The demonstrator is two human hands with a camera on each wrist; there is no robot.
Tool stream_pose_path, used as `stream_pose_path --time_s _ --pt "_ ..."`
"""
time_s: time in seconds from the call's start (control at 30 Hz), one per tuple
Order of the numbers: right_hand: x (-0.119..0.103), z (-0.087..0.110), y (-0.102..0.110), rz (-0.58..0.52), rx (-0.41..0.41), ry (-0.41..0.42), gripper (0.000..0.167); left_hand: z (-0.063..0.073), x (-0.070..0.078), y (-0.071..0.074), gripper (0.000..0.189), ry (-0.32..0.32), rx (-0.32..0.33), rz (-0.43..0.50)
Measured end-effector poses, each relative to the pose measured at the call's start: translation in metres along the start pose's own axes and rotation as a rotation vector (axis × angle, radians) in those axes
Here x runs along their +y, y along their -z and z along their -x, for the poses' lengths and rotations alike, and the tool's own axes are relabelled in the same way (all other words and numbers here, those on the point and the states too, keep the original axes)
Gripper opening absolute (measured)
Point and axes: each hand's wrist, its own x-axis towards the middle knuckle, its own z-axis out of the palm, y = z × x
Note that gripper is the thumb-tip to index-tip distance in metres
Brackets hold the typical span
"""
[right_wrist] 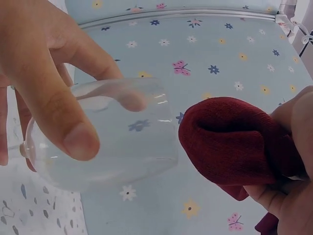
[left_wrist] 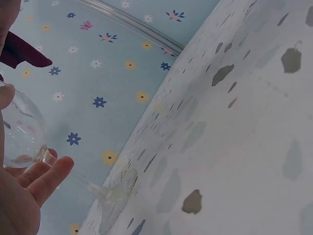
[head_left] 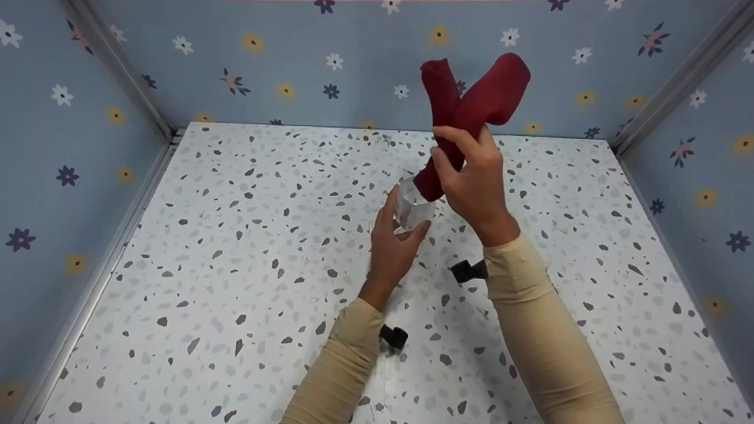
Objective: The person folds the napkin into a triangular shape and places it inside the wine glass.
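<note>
A clear stemmed wine glass (head_left: 416,213) is gripped round its bowl by my left hand (head_left: 391,252), thumb on one side and fingers on the other. The left wrist view shows its stem between the fingers and its foot (left_wrist: 117,199) close by the tabletop. My right hand (head_left: 476,182) holds a dark red cloth (head_left: 493,93), bunched lengthwise, with two loose ends sticking up beyond the fingers. The folded lower end of the cloth (right_wrist: 222,144) faces the glass's mouth, just outside the rim in the right wrist view.
The speckled white tabletop (head_left: 247,282) spreads under both hands. Blue flowered panels (head_left: 330,70) stand at the back and both sides, joined by metal corner strips (head_left: 118,65). Small black wrist devices (head_left: 396,337) jut from both forearms.
</note>
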Motion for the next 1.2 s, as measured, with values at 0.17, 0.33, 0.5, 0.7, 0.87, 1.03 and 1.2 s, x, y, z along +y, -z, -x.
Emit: stream_pose_path --time_s 0.17,0.33,0.5,0.7,0.87,1.03,1.2 --pt "-0.001 0.003 -0.008 -0.003 -0.036 0.018 0.025 0.001 -0.001 0.001 0.084 -0.018 -0.007 -0.003" --pt "0.001 0.007 -0.012 0.003 -0.072 0.029 0.025 0.000 -0.002 0.002 0.084 -0.024 -0.018 -0.002" --pt "0.003 0.010 -0.012 0.017 -0.115 0.050 0.026 0.001 -0.003 0.001 0.083 -0.014 -0.021 0.001" --pt "0.002 0.011 -0.012 0.094 -0.192 0.109 0.028 0.000 -0.004 0.001 0.083 -0.020 -0.021 -0.008" --pt "0.000 0.013 -0.013 0.172 -0.252 0.161 0.030 -0.002 -0.003 0.001 0.086 -0.007 -0.036 -0.023" --pt "0.001 0.019 -0.016 0.220 -0.292 0.219 0.029 -0.002 -0.005 0.001 0.085 -0.014 -0.038 -0.003" --pt "0.002 0.023 -0.021 0.239 -0.329 0.263 0.029 -0.002 -0.006 0.001 0.082 -0.035 -0.026 0.011"
